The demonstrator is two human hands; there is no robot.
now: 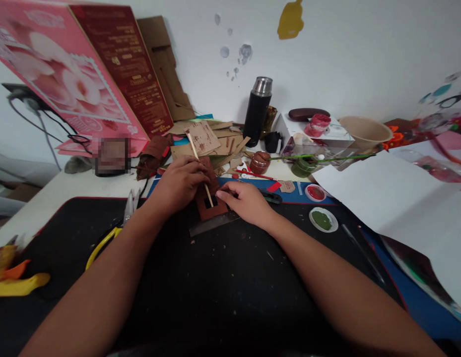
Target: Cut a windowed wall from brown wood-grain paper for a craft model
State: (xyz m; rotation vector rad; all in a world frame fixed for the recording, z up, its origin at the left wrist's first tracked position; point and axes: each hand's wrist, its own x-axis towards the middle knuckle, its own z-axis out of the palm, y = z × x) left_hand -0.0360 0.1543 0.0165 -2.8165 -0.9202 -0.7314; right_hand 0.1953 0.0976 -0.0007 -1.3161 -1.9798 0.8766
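Observation:
At the middle of the desk, my left hand (183, 181) is closed over a thin light wooden stick (208, 193). The stick slants down, its lower end at the square hole of a reddish-brown flat piece (206, 213). My right hand (247, 201) is closed at the right edge of that piece, thumb against fingers; its fingertips are partly hidden. Under the near edge of the brown piece lies a dark metal ruler (211, 226). Another brown part (208, 168) extends behind my left fingers.
Scissors (128, 210) with yellow handles lie left. Behind stand cardboard scraps (226, 141), a black thermos (257, 111), and jars of brown paint (260, 162) and green paint (303, 167). Paint lids (323, 219), a cutter (271, 196) and white paper (382, 198) are at right.

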